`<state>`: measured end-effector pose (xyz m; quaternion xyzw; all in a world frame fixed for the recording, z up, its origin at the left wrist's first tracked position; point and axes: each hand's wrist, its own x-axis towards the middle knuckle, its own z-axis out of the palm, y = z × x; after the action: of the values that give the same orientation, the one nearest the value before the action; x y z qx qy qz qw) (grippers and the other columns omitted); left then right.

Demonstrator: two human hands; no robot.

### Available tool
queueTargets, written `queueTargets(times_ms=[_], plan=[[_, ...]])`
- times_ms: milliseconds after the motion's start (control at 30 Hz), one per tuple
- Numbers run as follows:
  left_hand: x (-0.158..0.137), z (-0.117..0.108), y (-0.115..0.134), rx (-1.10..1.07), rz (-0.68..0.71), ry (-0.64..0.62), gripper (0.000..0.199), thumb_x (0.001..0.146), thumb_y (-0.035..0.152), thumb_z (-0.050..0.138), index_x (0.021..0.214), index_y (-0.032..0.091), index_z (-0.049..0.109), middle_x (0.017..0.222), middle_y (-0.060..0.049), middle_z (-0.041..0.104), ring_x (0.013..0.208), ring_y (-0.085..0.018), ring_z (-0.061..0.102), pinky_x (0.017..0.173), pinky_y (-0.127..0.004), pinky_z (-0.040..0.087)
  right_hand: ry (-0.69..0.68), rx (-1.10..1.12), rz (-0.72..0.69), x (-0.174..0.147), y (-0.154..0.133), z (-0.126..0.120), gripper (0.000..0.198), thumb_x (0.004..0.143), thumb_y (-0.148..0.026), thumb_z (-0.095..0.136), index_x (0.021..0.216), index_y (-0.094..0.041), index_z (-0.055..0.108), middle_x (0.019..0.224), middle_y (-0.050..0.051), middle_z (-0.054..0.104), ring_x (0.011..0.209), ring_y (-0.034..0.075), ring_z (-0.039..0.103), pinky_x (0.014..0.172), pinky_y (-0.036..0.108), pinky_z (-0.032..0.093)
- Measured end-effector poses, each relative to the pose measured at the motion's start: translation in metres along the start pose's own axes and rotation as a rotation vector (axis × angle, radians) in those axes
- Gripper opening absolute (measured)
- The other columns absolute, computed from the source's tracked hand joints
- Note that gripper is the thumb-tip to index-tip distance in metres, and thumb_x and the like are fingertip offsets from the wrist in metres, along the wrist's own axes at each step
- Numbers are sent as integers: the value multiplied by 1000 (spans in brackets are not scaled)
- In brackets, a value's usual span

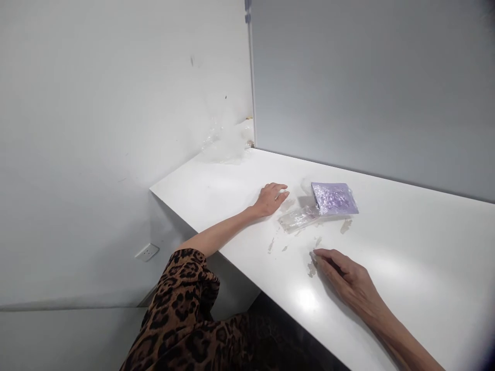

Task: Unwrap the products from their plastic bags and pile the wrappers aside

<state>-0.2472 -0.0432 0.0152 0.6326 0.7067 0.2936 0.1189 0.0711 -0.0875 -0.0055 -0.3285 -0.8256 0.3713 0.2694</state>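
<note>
My left hand [269, 199] rests on the white table with its fingers apart and nothing in them. Just right of it lies a crumpled clear plastic wrapper [299, 219]. Touching the wrapper is a flat purple packet [335, 199] in shiny clear plastic, its far edge raised a little. Nearer to me, my right hand [344, 273] is low over the table, thumb and forefinger pinched together. A small pale bit shows at those fingertips, too small to name. Greyish patches [311, 268] mark the tabletop around the wrapper and under the right fingertips.
A heap of clear plastic bags [224, 147] sits in the far corner of the table [417, 242]. A grey partition [367, 93] stands along the back, and a white wall [116, 103] along the left. Below the table's left edge is a wall socket [147, 252].
</note>
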Motion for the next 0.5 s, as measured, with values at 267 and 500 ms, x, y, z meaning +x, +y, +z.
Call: queueTargets(times_ms=[267,500], plan=[[-45,-1,32,-159,-78,-3,51,109,45,48,147,15,64,143,-17,72,135,-28,66,119,-43,51,60,186,40,7,-4,3,44,96,-58,63,109,-19,79,96,9,80,83,23,74,74,34,58],[-7,17,101,-41,-365,-1,86,101,79,42,162,19,48,165,-20,56,159,-40,44,130,-56,32,400,140,-41,19,3,-13,36,91,-50,62,102,-19,75,74,3,67,62,15,52,61,31,46]])
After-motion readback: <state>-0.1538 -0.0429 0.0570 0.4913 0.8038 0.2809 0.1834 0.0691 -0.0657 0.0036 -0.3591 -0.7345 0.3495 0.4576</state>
